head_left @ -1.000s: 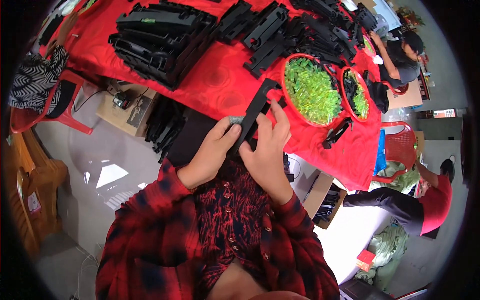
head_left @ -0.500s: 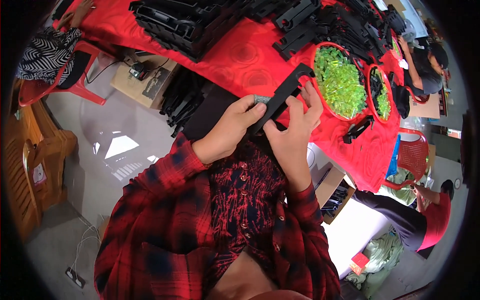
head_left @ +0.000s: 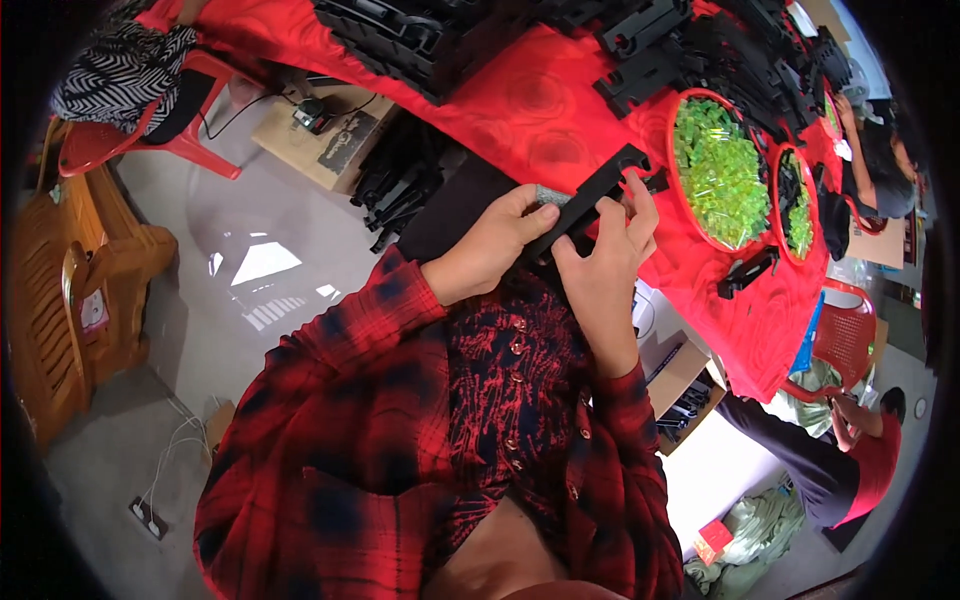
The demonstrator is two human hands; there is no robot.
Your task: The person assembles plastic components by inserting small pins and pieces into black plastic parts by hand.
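Between my two hands is a long black plastic part [head_left: 590, 197] with a notched, hooked far end, held tilted over the table's near edge. My left hand [head_left: 495, 243] grips its near end, the thumb pressing on top beside a grey wrap [head_left: 552, 196] around a finger. My right hand [head_left: 612, 245] holds the part from the right side, fingers bent along its edge toward the hooked end. Whether a smaller piece sits under the right fingertips is hidden.
A red-covered table [head_left: 540, 85] bears stacked black parts [head_left: 400, 45], a red basket of green translucent pieces [head_left: 722, 175], a smaller basket [head_left: 795, 205] and a loose black piece [head_left: 747, 273]. An open carton [head_left: 690, 395] stands below. People sit around the table.
The whole view has shifted, so things appear farther right and mostly lower. Both hands keep hold of the black plastic part, with little change in their grip.
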